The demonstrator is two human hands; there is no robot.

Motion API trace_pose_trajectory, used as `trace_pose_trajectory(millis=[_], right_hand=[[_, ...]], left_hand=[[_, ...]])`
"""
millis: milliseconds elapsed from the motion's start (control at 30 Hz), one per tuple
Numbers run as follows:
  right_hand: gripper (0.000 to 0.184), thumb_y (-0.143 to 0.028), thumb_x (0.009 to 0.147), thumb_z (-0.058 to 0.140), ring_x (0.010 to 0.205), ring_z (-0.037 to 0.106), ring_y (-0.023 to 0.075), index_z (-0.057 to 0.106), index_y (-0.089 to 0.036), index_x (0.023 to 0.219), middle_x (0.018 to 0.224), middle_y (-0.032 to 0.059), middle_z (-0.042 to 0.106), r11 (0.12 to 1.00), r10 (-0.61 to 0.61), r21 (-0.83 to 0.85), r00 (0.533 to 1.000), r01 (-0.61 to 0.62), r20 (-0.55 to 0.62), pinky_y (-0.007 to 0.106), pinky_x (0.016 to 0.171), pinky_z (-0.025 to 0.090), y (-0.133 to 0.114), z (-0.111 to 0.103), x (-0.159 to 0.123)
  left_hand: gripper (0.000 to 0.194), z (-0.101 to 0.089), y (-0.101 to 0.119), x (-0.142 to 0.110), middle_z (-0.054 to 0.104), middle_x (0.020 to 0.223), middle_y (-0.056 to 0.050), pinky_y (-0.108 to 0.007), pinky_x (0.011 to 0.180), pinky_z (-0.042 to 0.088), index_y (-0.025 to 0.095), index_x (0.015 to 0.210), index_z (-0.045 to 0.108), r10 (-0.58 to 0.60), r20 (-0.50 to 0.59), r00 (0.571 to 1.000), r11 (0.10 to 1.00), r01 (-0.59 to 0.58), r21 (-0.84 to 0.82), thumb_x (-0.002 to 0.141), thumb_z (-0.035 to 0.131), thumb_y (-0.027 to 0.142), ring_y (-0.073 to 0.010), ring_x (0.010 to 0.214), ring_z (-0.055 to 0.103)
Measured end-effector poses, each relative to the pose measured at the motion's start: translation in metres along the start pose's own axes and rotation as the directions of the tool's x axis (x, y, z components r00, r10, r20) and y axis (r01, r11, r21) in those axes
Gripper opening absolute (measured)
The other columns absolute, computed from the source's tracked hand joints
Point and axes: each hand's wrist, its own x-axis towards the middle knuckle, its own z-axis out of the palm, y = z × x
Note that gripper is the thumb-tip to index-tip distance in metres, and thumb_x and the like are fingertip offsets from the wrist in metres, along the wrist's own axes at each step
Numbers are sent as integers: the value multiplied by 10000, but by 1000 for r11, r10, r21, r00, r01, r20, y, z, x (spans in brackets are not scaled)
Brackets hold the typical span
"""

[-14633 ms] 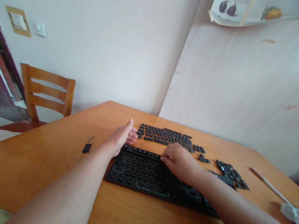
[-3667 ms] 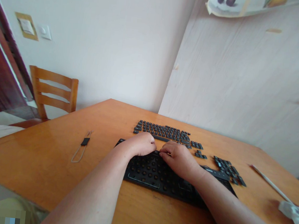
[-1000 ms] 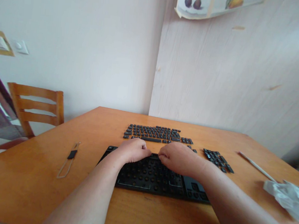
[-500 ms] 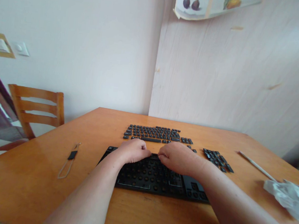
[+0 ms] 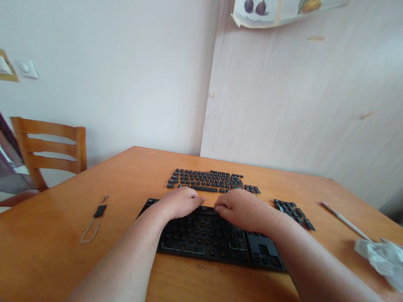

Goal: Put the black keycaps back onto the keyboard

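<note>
A black keyboard base with most of its keycaps off lies on the wooden table in front of me. My left hand rests on its far edge with the fingers curled under. My right hand sits beside it, fingers also curled down onto the far row, fingertips nearly touching the left hand's. What the fingertips press or pinch is hidden. Removed keycaps lie in ordered rows just behind the base, with a smaller group of keycaps to the right.
A wire keycap puller lies on the table to the left. A thin white stick and a crumpled wipe are at the right. A wooden chair stands at the far left. Walls close the table's far side.
Both hands stay on the far edge of the keyboard base. Over the last second the view shifted only slightly; much earlier my left hand was raised open beside the base.
</note>
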Motion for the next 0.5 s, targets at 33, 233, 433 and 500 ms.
trace_pose_trajectory(millis=[33, 233, 433, 500], right_hand=[[296, -275, 881, 480, 692, 615, 179, 695, -210, 689, 732, 39, 713, 1000, 3, 17, 1000, -2, -20, 274, 627, 373, 2, -2, 0], [298, -288, 895, 470, 631, 554, 153, 675, -200, 697, 686, 33, 667, 990, 137, 61, 968, -127, -212, 265, 578, 338, 15, -22, 2], [296, -270, 886, 456, 622, 547, 146, 691, -187, 725, 660, 41, 664, 974, 228, 46, 943, -224, -243, 266, 585, 353, 37, -34, 26], [279, -249, 870, 463, 674, 573, 153, 711, -183, 762, 711, 52, 687, 962, 268, 15, 936, -272, -229, 262, 603, 361, 47, -31, 41]], left_hand=[[430, -1, 0, 0, 682, 746, -37, -249, 587, 364, 197, 670, 630, 4, -2, 1000, 1000, -4, 7, 889, 404, 491, -182, 728, 611], [397, -3, 4, -2, 692, 790, -62, -264, 568, 326, 194, 710, 657, -41, -13, 999, 998, 42, 56, 898, 374, 399, -196, 722, 611], [394, -3, 7, -3, 717, 854, -82, -277, 620, 372, 194, 740, 686, -39, -9, 999, 995, 40, 93, 895, 374, 380, -217, 770, 634], [391, -2, 6, -3, 726, 922, -90, -283, 650, 398, 199, 795, 708, -44, -14, 999, 994, 45, 100, 889, 377, 385, -232, 824, 649]])
